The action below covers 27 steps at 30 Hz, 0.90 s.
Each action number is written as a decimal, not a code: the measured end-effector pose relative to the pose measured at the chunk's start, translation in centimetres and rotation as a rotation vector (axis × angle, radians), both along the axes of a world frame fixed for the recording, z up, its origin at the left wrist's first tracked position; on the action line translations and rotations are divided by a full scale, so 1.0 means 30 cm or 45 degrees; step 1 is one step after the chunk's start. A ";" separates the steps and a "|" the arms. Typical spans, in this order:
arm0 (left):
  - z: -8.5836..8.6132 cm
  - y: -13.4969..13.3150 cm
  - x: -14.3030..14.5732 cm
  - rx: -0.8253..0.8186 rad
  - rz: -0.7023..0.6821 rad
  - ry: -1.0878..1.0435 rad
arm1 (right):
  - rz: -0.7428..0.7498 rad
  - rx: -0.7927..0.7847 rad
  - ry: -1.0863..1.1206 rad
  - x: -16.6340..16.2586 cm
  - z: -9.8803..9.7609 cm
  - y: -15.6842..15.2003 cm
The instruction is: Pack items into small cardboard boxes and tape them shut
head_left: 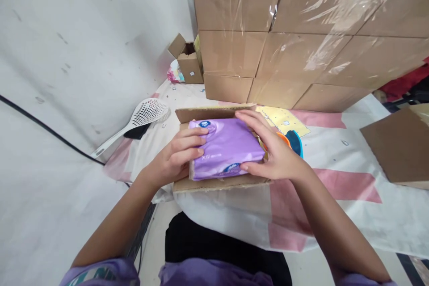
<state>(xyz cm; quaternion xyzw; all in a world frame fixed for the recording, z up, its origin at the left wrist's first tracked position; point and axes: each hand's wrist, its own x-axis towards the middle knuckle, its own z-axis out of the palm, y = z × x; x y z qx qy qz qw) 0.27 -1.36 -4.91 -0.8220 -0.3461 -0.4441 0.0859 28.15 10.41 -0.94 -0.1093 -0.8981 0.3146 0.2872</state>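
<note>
Both hands grip a purple tissue pack (pixel 225 148) over an open cardboard box (pixel 214 114): left hand (pixel 176 156) on its left edge, right hand (pixel 273 152) on its right. A white slotted skimmer (pixel 140 118) lies just left of the box, and stacked cartons (pixel 301 31) rise behind.

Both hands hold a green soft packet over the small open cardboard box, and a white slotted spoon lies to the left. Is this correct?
Not quite: the head view shows the packet is purple, not green. The left hand and right hand do hold it over the small open cardboard box, with the white slotted spoon to the left.
</note>
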 end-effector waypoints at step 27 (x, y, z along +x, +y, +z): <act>-0.016 -0.014 0.045 -0.520 0.865 -0.421 | -0.190 0.177 -0.493 -0.159 0.039 0.048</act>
